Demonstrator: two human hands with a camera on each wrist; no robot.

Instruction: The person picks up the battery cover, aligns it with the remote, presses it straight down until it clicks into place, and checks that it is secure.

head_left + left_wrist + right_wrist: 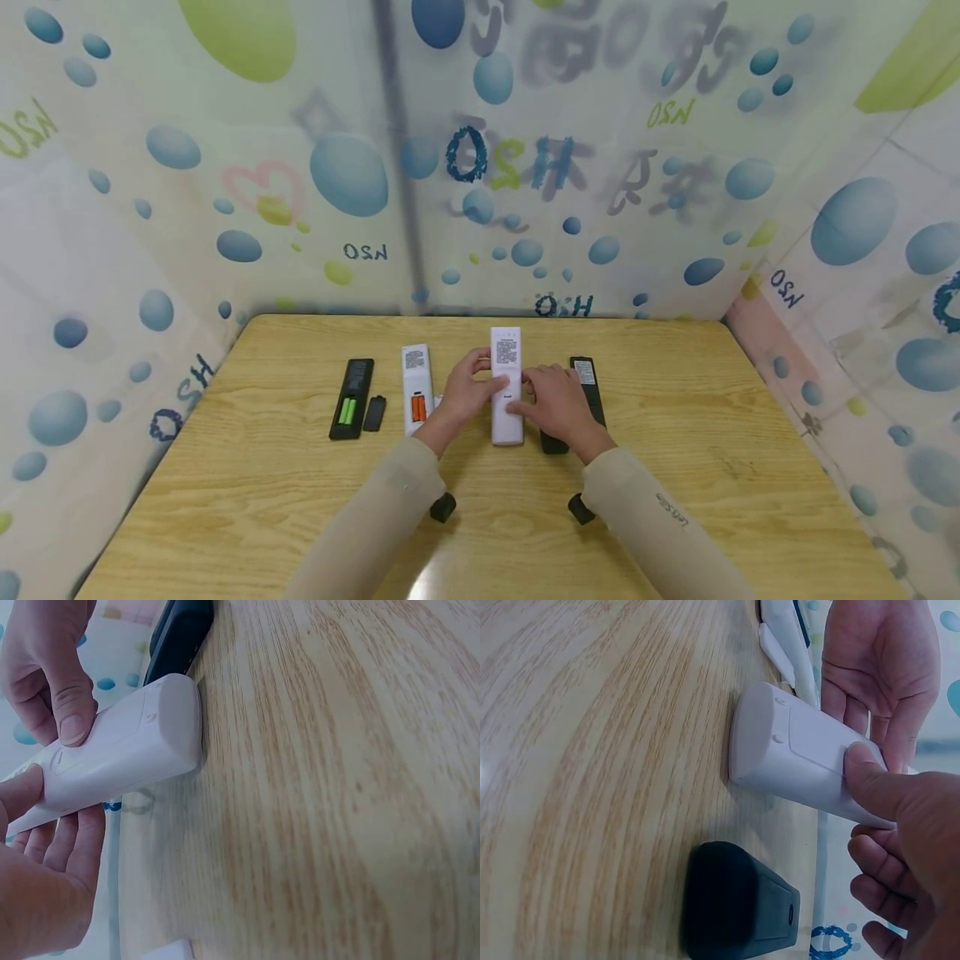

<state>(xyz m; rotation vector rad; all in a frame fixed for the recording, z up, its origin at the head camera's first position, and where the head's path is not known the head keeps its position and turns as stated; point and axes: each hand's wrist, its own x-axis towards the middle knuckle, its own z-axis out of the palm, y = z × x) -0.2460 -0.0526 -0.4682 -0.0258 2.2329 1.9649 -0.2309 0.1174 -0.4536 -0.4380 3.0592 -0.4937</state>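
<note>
A white remote control (507, 429) stands between both hands, its labelled back facing me and its lower end close to the tabletop. The left hand (467, 393) holds it from the left side, thumb on the back and fingers behind the edge. From the right, the right hand (564, 403) grips it, its thumb pressing on the closed battery cover (817, 739). In the left wrist view the thumbs of both hands lie on the back of the white remote (135, 742). The fingers behind it are partly hidden.
Left on the wooden table (262, 483) lie a black remote (360, 373) with green batteries (347, 411), its loose cover (375, 413), and another white remote (415, 375) with orange batteries (418, 407). A second black remote (587, 375) lies partly under the right hand.
</note>
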